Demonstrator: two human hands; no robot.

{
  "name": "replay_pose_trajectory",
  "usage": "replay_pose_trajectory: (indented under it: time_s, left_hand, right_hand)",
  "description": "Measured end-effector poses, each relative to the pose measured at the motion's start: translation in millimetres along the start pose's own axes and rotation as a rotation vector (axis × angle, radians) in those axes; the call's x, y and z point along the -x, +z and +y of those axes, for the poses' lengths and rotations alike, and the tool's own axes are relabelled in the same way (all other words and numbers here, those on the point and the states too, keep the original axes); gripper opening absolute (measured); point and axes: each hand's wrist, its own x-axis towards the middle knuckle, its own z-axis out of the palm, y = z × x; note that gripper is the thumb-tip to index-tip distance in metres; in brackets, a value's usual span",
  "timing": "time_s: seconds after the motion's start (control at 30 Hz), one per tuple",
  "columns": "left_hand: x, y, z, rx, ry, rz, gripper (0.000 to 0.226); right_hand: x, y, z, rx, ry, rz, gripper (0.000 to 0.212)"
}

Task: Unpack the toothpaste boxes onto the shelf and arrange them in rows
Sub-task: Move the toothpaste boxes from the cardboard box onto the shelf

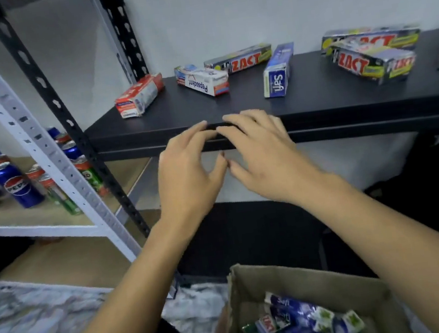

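Observation:
Several toothpaste boxes lie scattered on the black shelf [315, 97]: a red and white box [138, 96] at the left, a Pepsodent box [202, 80], a Zact box [239, 59] behind it, a blue Safi box [278, 70], and stacked Zact boxes [371, 54] at the right. My left hand [189, 176] and my right hand [264, 154] hover side by side at the shelf's front edge, fingers spread and relaxed, holding nothing. Below, an open cardboard box [305, 275] holds several more toothpaste boxes [306, 322].
A white rack [43, 150] at the left carries Pepsi cans [17, 184] and green cans on a wooden shelf. A black slotted upright [67, 122] stands at the shelf's left corner. Marbled floor shows at bottom left, a white wall behind.

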Motion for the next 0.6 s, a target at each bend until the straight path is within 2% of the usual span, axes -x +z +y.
replay_pose_trajectory:
  time_s: [0.07, 0.17, 0.37, 0.5, 0.6]
  left_hand:
    - [21.7, 11.0, 6.0, -0.008, -0.001, -0.047, 0.037]
    - [60.8, 34.8, 7.9, -0.024, -0.031, -0.177, 0.037]
    - [156.8, 98.0, 3.0, -0.019, -0.132, -0.607, 0.044]
    - [219.1, 133.8, -1.5, -0.054, -0.172, -0.847, 0.038]
    - [257.8, 152.8, -2.2, -0.087, -0.194, -1.003, 0.035]
  right_hand:
    - [34.1, 8.6, 7.4, 0.013, 0.009, 0.041, 0.052]
    - [85.0, 29.8, 23.9, 0.008, 0.087, -0.036, 0.050]
    - [193.9, 93.7, 51.1, -0.028, 0.317, -0.409, 0.053]
    - [256.5, 130.2, 54.3, -0.059, 0.425, -0.671, 0.055]
    - [294.7, 156.0, 53.9, -0.071, 0.482, -0.806, 0.056]
